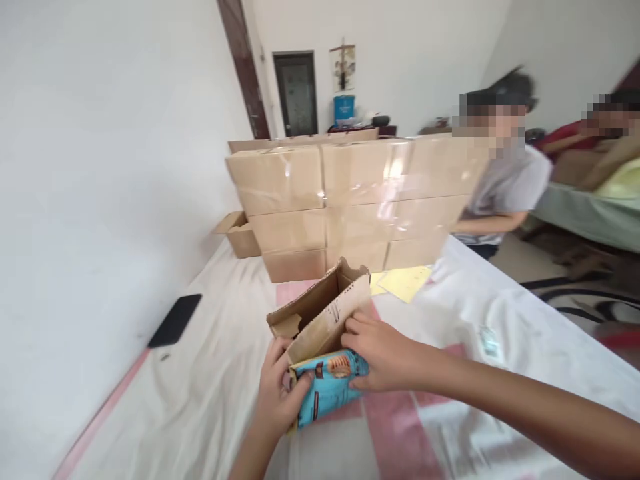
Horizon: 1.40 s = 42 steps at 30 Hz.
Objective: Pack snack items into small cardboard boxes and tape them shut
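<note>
A small cardboard box (325, 323), its top open, tilts toward me above the cloth-covered surface. Across its near lower part is a bright blue printed face (327, 393) with a picture of food and a yellow edge; whether this is the box's own side or a separate pack against it, I cannot tell. My left hand (280, 387) grips the left end, thumb on the blue face. At the right end, my right hand (380, 350) has its fingers bent on the brown panel and its thumb at the blue face. The box's contents are hidden in shadow.
Taped cardboard cartons (360, 200) form a wall ahead, with a small open carton (240, 233) to their left. Yellow sheets (406, 283) lie before them. A black flat object (176, 321) is near the left wall. A person (510, 167) is at the right, another (575, 143) farther back.
</note>
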Available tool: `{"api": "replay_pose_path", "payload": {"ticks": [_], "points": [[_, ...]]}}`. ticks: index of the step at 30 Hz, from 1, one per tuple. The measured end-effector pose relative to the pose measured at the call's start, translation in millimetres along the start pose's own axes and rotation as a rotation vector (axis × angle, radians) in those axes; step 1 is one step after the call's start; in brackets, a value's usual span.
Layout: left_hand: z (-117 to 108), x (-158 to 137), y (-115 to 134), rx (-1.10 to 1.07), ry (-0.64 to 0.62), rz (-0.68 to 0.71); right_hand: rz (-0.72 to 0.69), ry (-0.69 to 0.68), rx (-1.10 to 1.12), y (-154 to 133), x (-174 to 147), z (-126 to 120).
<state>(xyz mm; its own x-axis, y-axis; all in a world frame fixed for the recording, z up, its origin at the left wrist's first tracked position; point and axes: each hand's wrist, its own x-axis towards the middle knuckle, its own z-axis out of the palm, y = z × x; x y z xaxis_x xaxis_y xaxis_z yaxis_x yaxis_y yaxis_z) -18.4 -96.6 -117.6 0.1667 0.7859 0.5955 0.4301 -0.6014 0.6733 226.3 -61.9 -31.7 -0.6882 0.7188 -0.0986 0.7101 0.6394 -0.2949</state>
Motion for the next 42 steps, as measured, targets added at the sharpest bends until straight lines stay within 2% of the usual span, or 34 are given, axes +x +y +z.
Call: {"api": "replay_pose_path", "payload": {"ticks": [3, 5, 8, 10, 12, 14, 17, 18, 19, 20, 23, 25, 27, 29, 32, 34, 37, 39, 42], "points": [[36.7, -7.1, 20.2, -0.049, -0.118, 0.044, 0.083, -0.031, 0.119, 2.6, -66.4, 11.6], [49.3, -10.6, 31.3, -0.038, -0.209, 0.127, 0.121, -0.053, 0.206, 0.3, -103.9, 18.6], [52.3, -13.1, 41.8, -0.044, -0.321, 0.211, 0.12, -0.026, 0.336, -0.3, -149.6, 22.6], [46.8, -13.0, 46.2, -0.026, -0.338, 0.218, 0.055, 0.033, 0.467, 4.7, -175.6, 20.2], [39.4, -10.9, 52.1, 0.045, -0.346, 0.205, 0.005, 0.174, 0.649, 14.7, -198.6, 15.3], [33.4, -6.0, 62.0, 0.156, -0.4, 0.168, 0.041, 0.468, 0.88, 27.3, -216.4, 8.8], [30.2, 7.5, 84.5, 0.315, -0.554, 0.035, 0.129, 1.064, 1.197, 41.4, -227.0, -3.5], [30.6, 13.2, 92.5, 0.356, -0.604, -0.005, 0.13, 1.212, 1.259, 43.0, -225.8, -8.4], [31.6, 19.2, 99.9, 0.397, -0.648, -0.031, 0.126, 1.301, 1.297, 42.7, -222.5, -13.3], [32.9, 25.0, 106.1, 0.437, -0.694, -0.036, 0.124, 1.325, 1.317, 40.9, -217.8, -18.0], [37.3, 38.2, 116.0, 0.514, -0.818, 0.055, 0.143, 1.269, 1.32, 31.4, -200.5, -29.2], [39.4, 40.5, 115.4, 0.477, -0.825, 0.151, 0.126, 1.351, 1.273, 27.4, -191.2, -33.0], [40.4, 37.2, 110.7, 0.41, -0.782, 0.228, 0.088, 1.459, 1.19, 27.8, -185.5, -33.8], [40.5, 29.9, 102.8, 0.382, -0.737, 0.254, 0.087, 1.383, 1.086, 31.2, -182.6, -32.1], [39.7, 16.6, 85.5, 0.327, -0.666, 0.187, 0.089, 1.03, 0.897, 35.7, -179.7, -28.8], [40.1, 8.6, 71.0, 0.22, -0.601, 0.151, 0.018, 0.781, 0.696, 35.7, -176.1, -29.9], [44.4, 0.7, 50.4, -0.028, -0.397, 0.166, -0.037, 0.511, 0.268, 32.6, -163.4, -37.1], [49.0, -1.7, 40.9, -0.158, -0.266, 0.168, 0.024, 0.379, 0.028, 30.1, -148.1, -41.4], [55.1, -3.6, 33.7, -0.193, -0.148, 0.193, 0.134, 0.155, -0.171, 26.4, -116.4, -40.7]]}}
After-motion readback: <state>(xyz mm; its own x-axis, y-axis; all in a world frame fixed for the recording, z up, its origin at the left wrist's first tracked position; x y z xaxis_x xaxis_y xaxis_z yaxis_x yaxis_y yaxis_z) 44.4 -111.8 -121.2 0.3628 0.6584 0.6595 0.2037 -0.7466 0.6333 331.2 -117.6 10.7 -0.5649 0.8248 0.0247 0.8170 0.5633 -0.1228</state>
